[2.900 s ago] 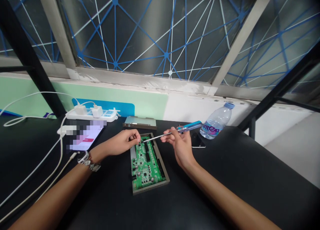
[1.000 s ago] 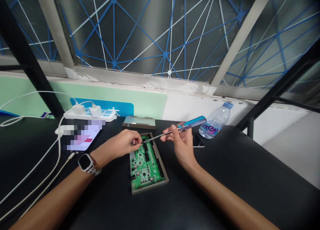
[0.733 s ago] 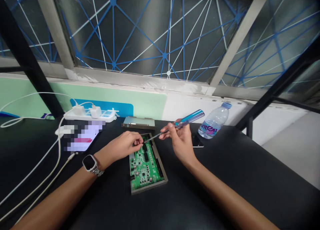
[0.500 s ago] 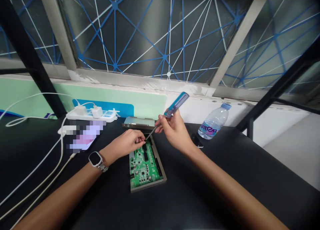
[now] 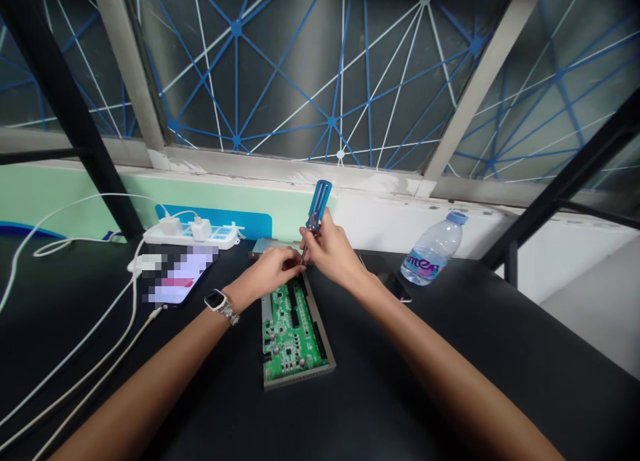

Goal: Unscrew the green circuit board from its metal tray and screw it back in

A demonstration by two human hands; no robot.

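Observation:
My right hand (image 5: 334, 249) grips a screwdriver (image 5: 320, 202) with a clear blue handle. It stands nearly upright, its shaft pointing down at the far end of a green circuit board (image 5: 290, 346) that sits in a metal casing. My left hand (image 5: 270, 271), with a watch (image 5: 217, 301) on the wrist, has its thumb and fingers closed together by the screwdriver's tip. Whatever is between those fingers is hidden, as is the exact spot the tip touches. Behind my left hand, a flat metal panel (image 5: 259, 247) lies on the table.
A water bottle (image 5: 433, 251) stands at the right, near a dark phone-like object (image 5: 400, 290). On the left are a lit phone (image 5: 183, 281), a white power strip (image 5: 220, 235) and several white cables (image 5: 75, 364). The wall and window close off the table's back.
The screwdriver has swung from a rightward lean to nearly upright, and my right hand has moved left, close to my left hand. My left fingers remain at the board's far end.

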